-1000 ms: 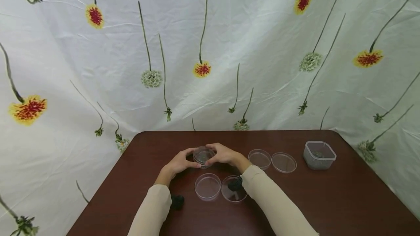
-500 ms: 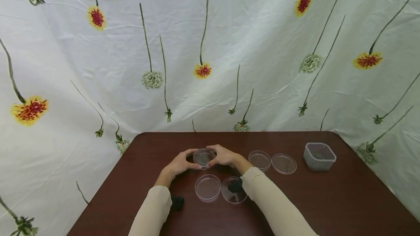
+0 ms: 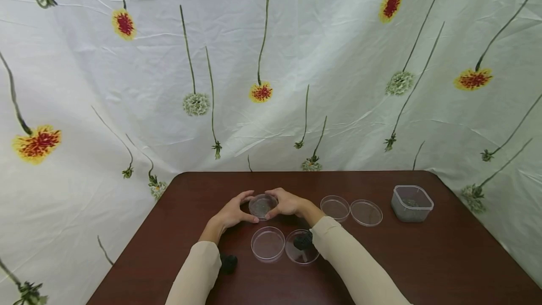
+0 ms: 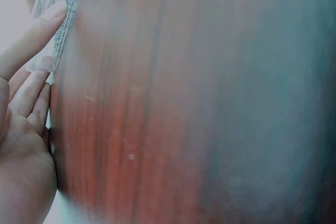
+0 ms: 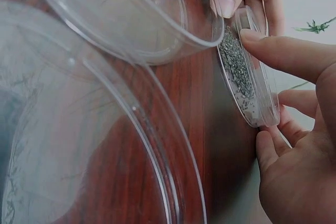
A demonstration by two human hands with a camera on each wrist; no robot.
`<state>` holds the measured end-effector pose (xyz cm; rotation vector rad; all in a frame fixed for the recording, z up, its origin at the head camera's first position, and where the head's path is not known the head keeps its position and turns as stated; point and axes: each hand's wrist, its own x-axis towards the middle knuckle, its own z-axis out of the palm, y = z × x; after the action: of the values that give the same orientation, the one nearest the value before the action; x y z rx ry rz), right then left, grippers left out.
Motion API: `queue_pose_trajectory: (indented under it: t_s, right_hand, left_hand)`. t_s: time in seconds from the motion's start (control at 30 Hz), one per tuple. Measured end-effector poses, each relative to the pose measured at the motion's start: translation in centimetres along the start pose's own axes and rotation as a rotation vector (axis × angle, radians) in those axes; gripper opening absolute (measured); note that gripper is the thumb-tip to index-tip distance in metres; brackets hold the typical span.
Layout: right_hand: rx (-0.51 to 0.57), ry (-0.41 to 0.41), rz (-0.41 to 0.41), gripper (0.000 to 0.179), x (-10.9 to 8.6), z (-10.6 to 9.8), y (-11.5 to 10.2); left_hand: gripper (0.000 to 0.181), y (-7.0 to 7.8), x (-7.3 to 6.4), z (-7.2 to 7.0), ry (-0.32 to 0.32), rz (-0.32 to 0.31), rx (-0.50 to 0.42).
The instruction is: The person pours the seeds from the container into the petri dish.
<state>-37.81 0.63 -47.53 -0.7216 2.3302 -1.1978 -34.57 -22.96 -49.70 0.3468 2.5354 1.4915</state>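
Observation:
A clear round petri dish (image 3: 262, 206) with grey granules inside is between both hands near the table's far side. My left hand (image 3: 230, 211) holds its left side, thumb at the near rim and fingers at the far rim. My right hand (image 3: 289, 201) grips the opposite side. In the right wrist view, the right thumb presses on the dish's (image 5: 257, 77) clear lid, with fingers beneath; the granules (image 5: 235, 64) lie in a layer inside. The left wrist view shows the left thumb (image 4: 31, 35) against the dish wall.
Two clear dish pieces (image 3: 268, 244) (image 3: 301, 259) lie before the hands, the right one partly under a dark wrist-worn piece (image 3: 302, 241). Two more dish pieces (image 3: 335, 207) (image 3: 366, 212) lie right of the right hand. A plastic tub (image 3: 412, 204) with grey granules stands farther right.
The upper rim of the held dish has come slightly down between the hands. My left thumb has shifted a little toward the near side; the right hand keeps its grip.

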Motion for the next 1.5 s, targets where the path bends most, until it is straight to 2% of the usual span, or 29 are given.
queue_pose_trajectory:
  t_s: [0.33, 0.67, 0.97, 1.2, 1.4, 1.5]
  right_hand:
    - [0.005, -0.010, -0.014, 0.090, 0.2, 0.2, 0.1]
    - [-0.044, 0.010, 0.002, 0.091, 0.2, 0.4, -0.3]
    - [-0.020, 0.002, -0.015, 0.094, -0.5, -0.1, -0.4]
    - [-0.058, 0.028, -0.041, 0.096, -1.6, -1.0, -1.0]
    - [-0.091, 0.048, -0.038, 0.096, -1.8, -1.6, -1.0]
    - [-0.074, 0.052, -0.042, 0.097, -2.2, -2.0, -0.7]
  left_hand:
    - [0.098, -0.1, 0.1, -0.1, -0.015, 0.006, 0.002]
    - [0.099, -0.2, 0.0, -0.2, -0.015, 0.016, -0.001]
    - [0.098, -0.3, -0.2, -0.3, -0.023, 0.026, -0.067]
    - [0.091, 0.1, -0.5, -0.3, 0.017, -0.013, -0.178]
    - [0.089, 0.6, -0.8, -0.5, 0.028, -0.003, -0.148]
    - [0.088, 1.0, -0.8, -0.5, 0.064, 0.003, -0.118]
